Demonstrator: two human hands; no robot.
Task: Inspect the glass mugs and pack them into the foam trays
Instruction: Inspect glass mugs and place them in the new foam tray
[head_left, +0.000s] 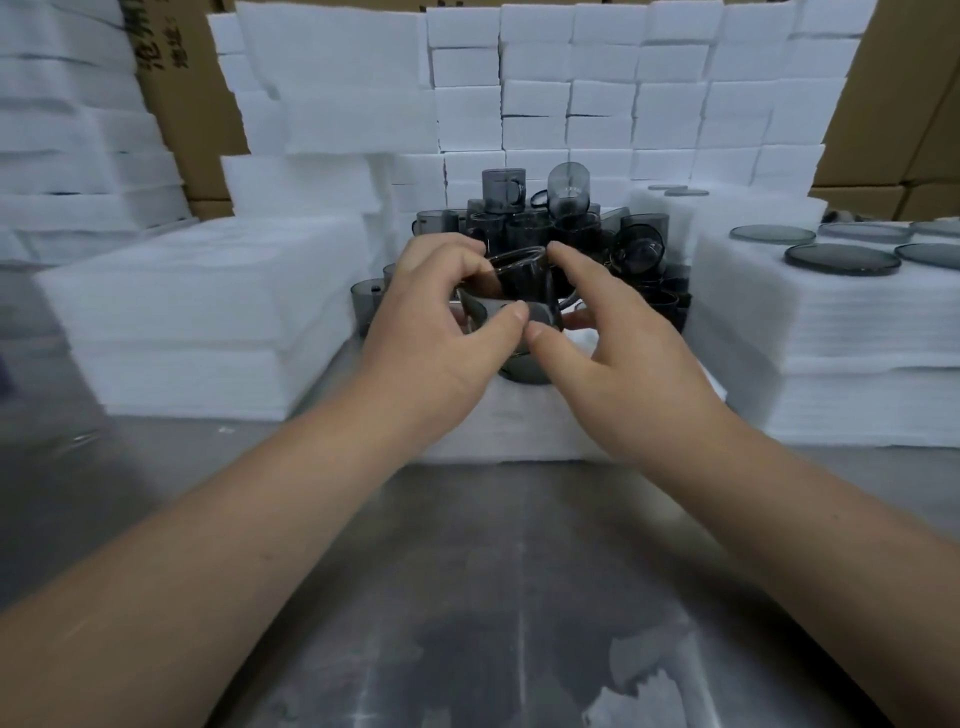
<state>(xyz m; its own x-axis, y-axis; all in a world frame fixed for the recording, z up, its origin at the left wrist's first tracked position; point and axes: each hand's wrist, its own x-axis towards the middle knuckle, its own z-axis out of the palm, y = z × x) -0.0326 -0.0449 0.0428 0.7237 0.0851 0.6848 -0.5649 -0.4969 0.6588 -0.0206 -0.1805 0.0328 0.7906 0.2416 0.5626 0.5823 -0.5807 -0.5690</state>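
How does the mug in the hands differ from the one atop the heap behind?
The held mug is tilted, gripped by the left hand and touched by the right hand; the heap-top mug stands upright, untouched. The held mug hangs over the front foam tray; the heap-top mug sits farther back. Both are grey glass.

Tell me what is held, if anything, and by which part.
The left hand grips a grey glass mug, fingers curled over its rim, thumb against its side. The right hand touches the mug's other side with straight fingers, not clasping it.
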